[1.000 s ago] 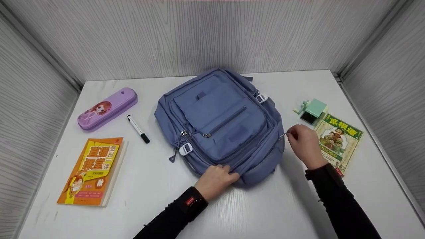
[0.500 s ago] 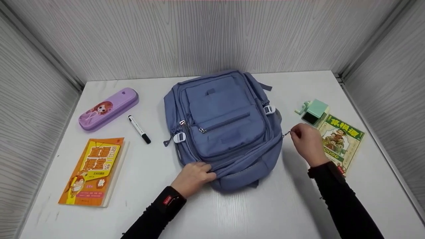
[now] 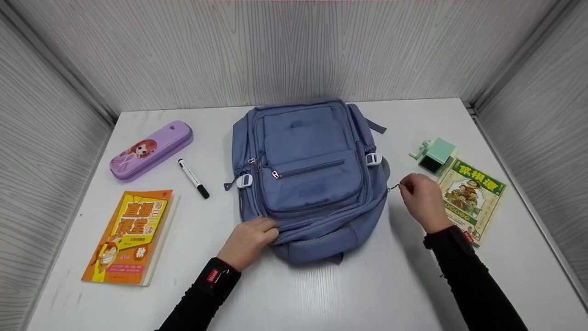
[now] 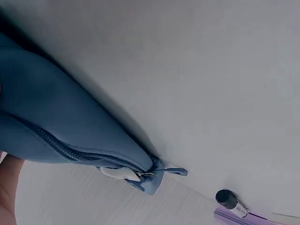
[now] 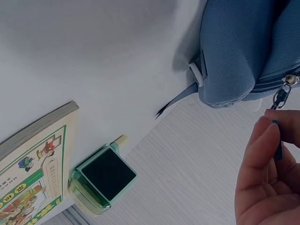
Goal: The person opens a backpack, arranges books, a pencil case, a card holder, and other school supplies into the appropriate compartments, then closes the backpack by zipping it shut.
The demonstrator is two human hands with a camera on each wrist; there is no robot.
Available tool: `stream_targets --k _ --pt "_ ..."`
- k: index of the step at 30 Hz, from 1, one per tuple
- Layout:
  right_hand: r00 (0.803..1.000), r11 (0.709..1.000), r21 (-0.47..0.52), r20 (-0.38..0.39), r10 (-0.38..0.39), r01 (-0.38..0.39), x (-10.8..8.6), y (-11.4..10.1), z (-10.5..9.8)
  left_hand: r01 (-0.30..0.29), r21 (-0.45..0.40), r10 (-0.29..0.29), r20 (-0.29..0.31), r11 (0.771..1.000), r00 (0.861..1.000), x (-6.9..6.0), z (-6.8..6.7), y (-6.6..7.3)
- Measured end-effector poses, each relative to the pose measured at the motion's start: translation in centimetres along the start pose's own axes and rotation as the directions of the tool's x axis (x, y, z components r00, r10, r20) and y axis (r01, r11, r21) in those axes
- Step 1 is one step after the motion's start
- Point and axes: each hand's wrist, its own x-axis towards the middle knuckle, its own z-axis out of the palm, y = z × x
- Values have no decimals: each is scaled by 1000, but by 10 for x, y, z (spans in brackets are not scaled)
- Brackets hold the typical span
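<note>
A blue backpack (image 3: pixel 308 161) lies front side up in the middle of the white table. At its lower left corner, my left hand (image 3: pixel 248 241) grips the bag's edge with curled fingers; only a sliver of that hand (image 4: pixel 8 190) shows in the left wrist view. To the right of the bag, my right hand (image 3: pixel 422 200) pinches a zipper pull (image 5: pixel 278 136) between thumb and forefinger. The pull hangs from a metal slider (image 5: pixel 289 80) on the bag's main zipper, and its cord is drawn out from the fabric.
To the left lie a purple pencil case (image 3: pixel 151 149), a black-and-white marker (image 3: pixel 193 178) and an orange book (image 3: pixel 126 239). A mint-green pencil sharpener (image 3: pixel 436 154) touches or nearly touches a green-and-cream book (image 3: pixel 473 197) at right. Grey panels (image 3: pixel 285 50) wall the table.
The backpack has turned until it lies nearly straight. My left hand has moved left with its lower edge, while the right hand stays almost in place, still pinching the zipper pull.
</note>
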Motion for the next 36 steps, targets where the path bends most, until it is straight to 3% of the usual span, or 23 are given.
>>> stream_targets --k 3,7,10,13,17,20,24,26,29,32,36 --pt "1000 1000 -3 -3 -1 1 -1 0 -2 106 19 -107 87 994 990 7 -14 9" --pt "1000 1000 -2 5 8 -8 -3 0 -4 269 63 -277 208 961 938 32 -37 34" --pt "1000 1000 5 14 23 -23 -3 -1 -5 335 93 -347 236 938 908 58 -43 63" --pt "999 999 11 12 30 -30 -5 -2 -5 350 126 -371 250 928 894 83 -37 93" --pt "1000 1000 11 -3 21 -21 -7 -2 -3 348 248 -406 243 904 881 106 -12 130" --pt "1000 1000 8 -11 16 -16 -7 -3 -3 346 435 -449 159 831 879 114 13 148" --pt "1000 1000 13 -17 17 -17 -8 -3 -3 335 650 -475 44 682 879 117 38 158" --pt "1000 1000 15 -18 16 -16 -9 -3 -3 325 694 -459 9 643 888 116 45 159" --pt "1000 1000 15 -19 12 -12 -9 -2 -3 312 701 -406 -35 641 913 114 51 156" --pt "1000 1000 15 -20 6 -6 -10 -3 -2 278 685 -351 -35 673 936 112 53 153" --pt "1000 1000 17 -16 -2 3 -10 -4 -3 240 646 -305 -13 724 952 107 49 148"
